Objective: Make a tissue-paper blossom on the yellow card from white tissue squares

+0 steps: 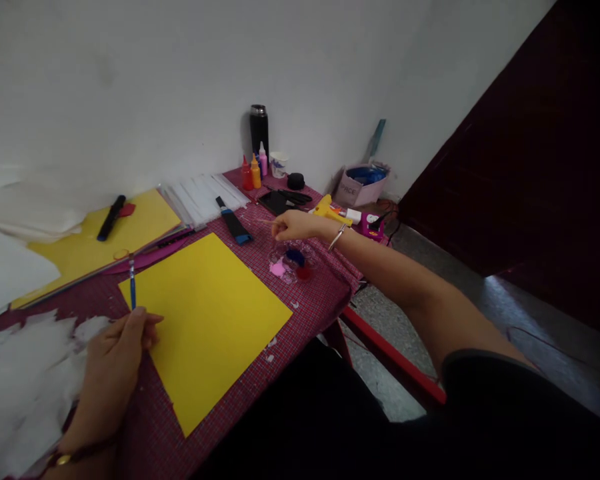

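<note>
My left hand [123, 347] is closed on a slim blue paintbrush [133, 287] that points up, over the left edge of a yellow square sheet [207, 327]. My right hand [293, 227] reaches across to the right, fingers pinched together above a clear paint palette [291, 261]. From that hand a thin, pale stick [265, 221] juts out leftward; its kind is hard to make out. Pink paint [278, 268], dark blue paint [295, 257] and red paint [304, 273] lie in the palette's wells.
Paint bottles [255, 172], a black flask [259, 130] and a paper cup [279, 164] stand by the wall. A yellow glue gun [330, 209] lies beyond my right wrist. Torn white material [25, 387] spreads at left. A box [361, 185] sits past the table.
</note>
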Demonstrator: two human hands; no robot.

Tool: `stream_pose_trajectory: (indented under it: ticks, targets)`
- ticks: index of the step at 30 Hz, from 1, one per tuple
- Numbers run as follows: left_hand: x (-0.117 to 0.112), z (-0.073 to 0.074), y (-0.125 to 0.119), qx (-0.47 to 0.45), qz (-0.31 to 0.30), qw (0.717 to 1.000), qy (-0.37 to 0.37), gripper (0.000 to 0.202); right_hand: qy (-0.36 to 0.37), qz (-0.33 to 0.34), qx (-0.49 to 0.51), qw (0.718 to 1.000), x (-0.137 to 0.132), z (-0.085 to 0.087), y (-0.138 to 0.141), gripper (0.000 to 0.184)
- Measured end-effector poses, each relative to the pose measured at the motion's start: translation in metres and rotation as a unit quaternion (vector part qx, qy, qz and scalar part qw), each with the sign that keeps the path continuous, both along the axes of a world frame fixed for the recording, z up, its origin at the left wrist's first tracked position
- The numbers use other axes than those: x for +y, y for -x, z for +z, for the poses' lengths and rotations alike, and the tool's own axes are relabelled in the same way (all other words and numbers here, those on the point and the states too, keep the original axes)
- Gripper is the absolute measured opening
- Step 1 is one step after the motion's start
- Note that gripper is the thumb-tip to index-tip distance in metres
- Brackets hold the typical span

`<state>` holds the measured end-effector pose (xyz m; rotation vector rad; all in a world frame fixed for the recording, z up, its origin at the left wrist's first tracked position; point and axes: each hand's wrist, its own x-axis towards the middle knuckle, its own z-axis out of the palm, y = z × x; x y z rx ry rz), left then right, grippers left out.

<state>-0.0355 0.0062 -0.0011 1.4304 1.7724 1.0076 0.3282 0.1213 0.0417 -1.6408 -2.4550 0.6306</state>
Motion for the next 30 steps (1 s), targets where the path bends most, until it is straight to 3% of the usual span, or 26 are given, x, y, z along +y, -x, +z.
stream_pose_trajectory:
  ticks: [2,7,16,21,25,30]
  targets:
    - [-0.001,0.0,0.0,0.007,-0.002,1.0,-0.003,0.037,0.001,0.029,-0.077,0.997,0.003,-0.004,0.002,0.023]
    - [-0.002,0.004,-0.001,0.028,-0.013,1.0,0.005,0.037,-0.001,0.03,-0.136,0.99,0.008,-0.008,0.008,0.023]
    - [0.004,-0.004,0.006,0.022,-0.014,1.0,0.006,0.04,-0.018,-0.113,-0.181,0.977,0.05,-0.019,0.0,0.026]
    - [0.005,-0.006,0.009,0.023,-0.018,1.0,0.002,0.043,-0.036,-0.151,-0.158,0.975,0.069,-0.023,0.001,0.03]
    - [0.005,-0.004,0.007,0.007,-0.016,1.0,0.007,0.045,-0.085,-0.153,-0.122,0.977,0.071,-0.017,0.026,0.033]
    - [0.008,-0.008,0.008,-0.017,-0.027,0.999,-0.012,0.041,-0.11,-0.128,-0.087,0.982,0.068,-0.022,0.084,0.063]
